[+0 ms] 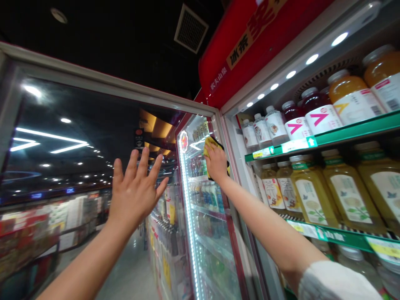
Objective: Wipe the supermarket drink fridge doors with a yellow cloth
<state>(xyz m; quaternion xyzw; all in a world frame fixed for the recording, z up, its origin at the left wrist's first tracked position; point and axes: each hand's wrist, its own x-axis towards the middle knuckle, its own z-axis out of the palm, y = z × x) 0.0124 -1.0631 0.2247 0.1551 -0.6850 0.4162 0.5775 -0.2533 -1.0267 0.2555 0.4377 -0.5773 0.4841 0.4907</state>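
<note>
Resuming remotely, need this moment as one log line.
right hand: on yellow cloth, at glass door | left hand: fingers spread, empty | fridge: open, bottles shelved

From my end, R hand (216,162) covers part of the cloth (210,143), so I can't see the palm side or how it grips. L forearm (90,258) and R sleeve (337,283) run off the btm edge. Glass door (103,81) is cut at L, red sign (231,62) at top, w/ its last character incomplete. Far-R orange bottle (381,75) is clipped too. Btm-row bottles (356,262) are part hidden behind the price strip (343,239). Store displays (40,225) at L: blurred, contents unclear. Fine print on labels (312,202): too small.
</note>
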